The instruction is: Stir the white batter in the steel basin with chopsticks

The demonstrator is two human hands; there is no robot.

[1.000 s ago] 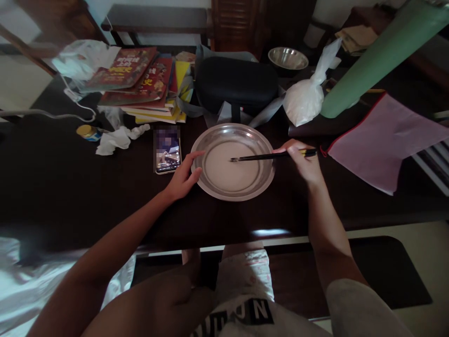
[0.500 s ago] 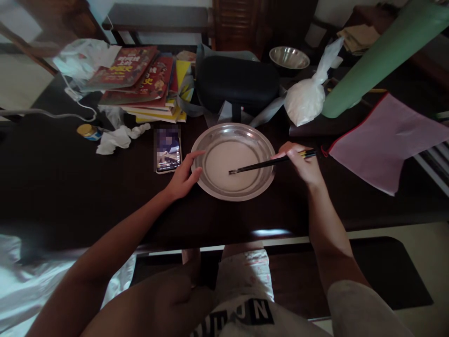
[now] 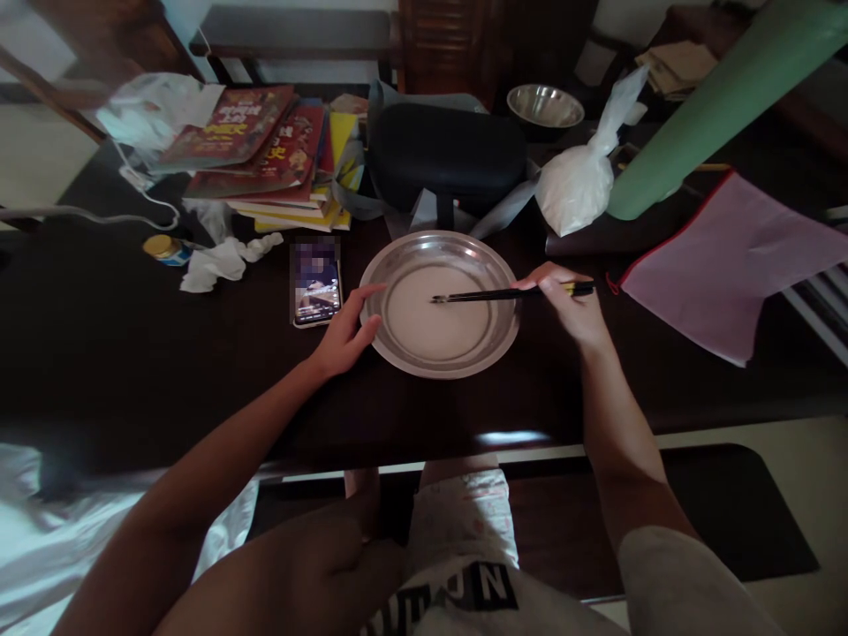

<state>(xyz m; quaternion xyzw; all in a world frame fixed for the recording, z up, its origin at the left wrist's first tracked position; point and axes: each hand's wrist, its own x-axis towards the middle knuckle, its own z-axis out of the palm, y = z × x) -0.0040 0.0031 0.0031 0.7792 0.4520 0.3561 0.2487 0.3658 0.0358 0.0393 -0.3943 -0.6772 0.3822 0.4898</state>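
Note:
A wide, shallow metal basin (image 3: 443,367) stands on the dark table in front of me, with cloudy white liquid (image 3: 437,327) in it. At its left side my left hand (image 3: 348,331) grips the rim, fingers over the edge and thumb lower on the side. Black chopsticks (image 3: 487,296) with yellow marks near the top are pinched in my right hand (image 3: 570,305), which is above the basin's right rim. Their tips reach the liquid near the middle of the basin; whether they dip below its surface is hard to tell.
A phone (image 3: 316,283) lies left of the basin, near crumpled tissue (image 3: 212,265) and a small jar (image 3: 165,249). Behind are stacked books (image 3: 265,150), a black case (image 3: 447,155), a tied bag of white powder (image 3: 575,190) and a green tube (image 3: 715,115). A pink cloth bag (image 3: 722,265) lies right.
The chopstick tips have swung away from me, toward the far side of the basin, and the chopsticks now lie almost level across the view. My left hand stays at the rim.

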